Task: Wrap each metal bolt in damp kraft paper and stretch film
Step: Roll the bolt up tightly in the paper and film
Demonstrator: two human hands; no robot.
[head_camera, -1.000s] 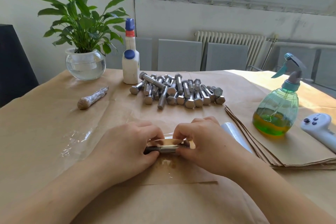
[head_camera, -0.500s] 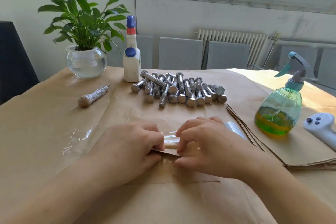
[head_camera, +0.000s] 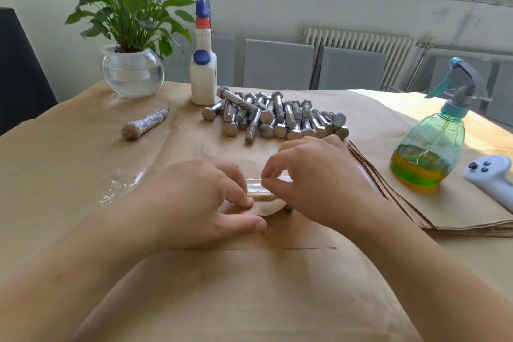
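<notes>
Kraft-covered desk (head_camera: 69, 175) fills my view, sunlit along its right edge. At the centre I have both hands on one bundle. My left hand (head_camera: 200, 200) has its fingers curled, fingertips pressing the kraft paper (head_camera: 266, 207) down, thumb stretched along the near edge of that sheet. My right hand (head_camera: 316, 180) is curled too, its thumb and forefinger pinching the clear stretch film (head_camera: 255, 184) that lies over the roll. The bolt I am wrapping is almost wholly hidden; only a dark end (head_camera: 288, 208) peeks out at the 3 o'clock side of the paper, under my right palm.

At 9 o'clock from the hands a loose, crinkled piece of film (head_camera: 122, 183) lies flat on the desk. At 12 o'clock sits the pile of bare bolts (head_camera: 274, 118), touching and overlapping one another. At 10 o'clock lies a finished wrapped bolt (head_camera: 144, 123), well apart from the pile. Behind the pile stands a white bottle (head_camera: 203, 75) with blue caps, and at 11 o'clock a plant in a glass bowl (head_camera: 131, 72). At 3 o'clock a stack of kraft sheets (head_camera: 444, 211) carries a green spray bottle (head_camera: 429, 153) and a white controller (head_camera: 492, 178).
</notes>
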